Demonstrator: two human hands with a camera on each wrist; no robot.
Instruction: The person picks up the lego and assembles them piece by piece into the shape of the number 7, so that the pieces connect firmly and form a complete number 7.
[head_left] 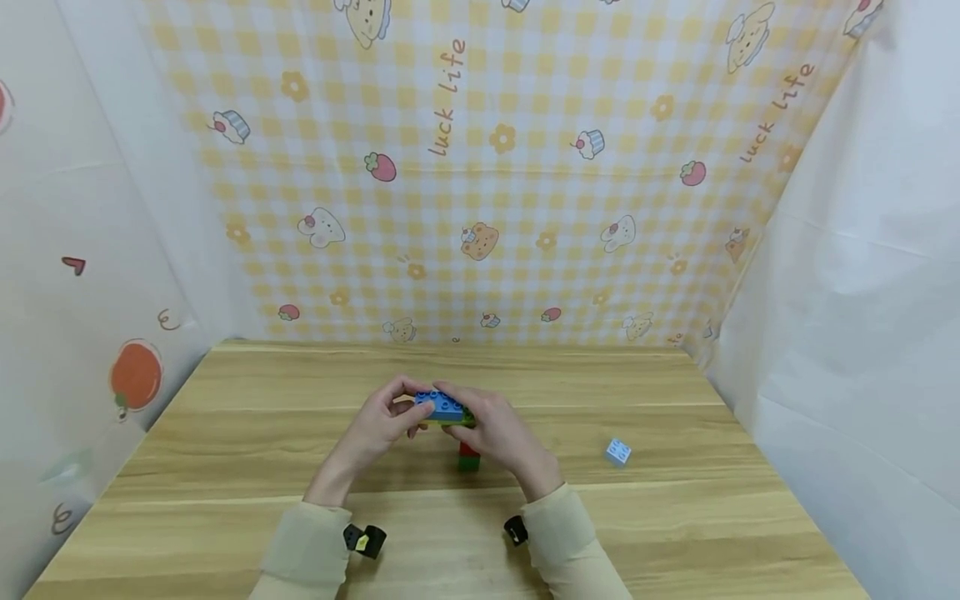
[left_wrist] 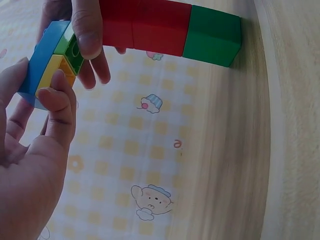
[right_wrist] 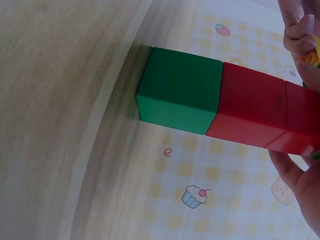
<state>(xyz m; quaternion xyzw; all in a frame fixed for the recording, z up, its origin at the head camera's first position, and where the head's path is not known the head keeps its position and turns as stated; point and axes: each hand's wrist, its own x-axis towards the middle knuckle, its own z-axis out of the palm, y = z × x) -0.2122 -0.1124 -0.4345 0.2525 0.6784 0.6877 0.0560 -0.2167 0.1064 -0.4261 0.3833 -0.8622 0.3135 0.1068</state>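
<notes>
A long blue toy building brick (head_left: 442,407) has studs on top. Yellow (left_wrist: 50,75) and green (left_wrist: 69,47) bricks are joined beneath it, their hollow undersides partly showing in the left wrist view. My left hand (head_left: 381,421) pinches the blue and yellow end between thumb and fingers. From the other side, my right hand (head_left: 491,423) holds the green end, its thumb over that brick. Just below stands an upright tower with red bricks (right_wrist: 252,102) above a green brick (right_wrist: 177,90). The right hand hides the tower's top, so I cannot tell whether the pieces touch.
A light blue brick (head_left: 618,452) lies on the wooden table (head_left: 675,533), right of the hands. Behind the table hangs a yellow checked cloth (head_left: 540,200). White sheets flank both sides. Dark straps (head_left: 367,542) sit at the wrists.
</notes>
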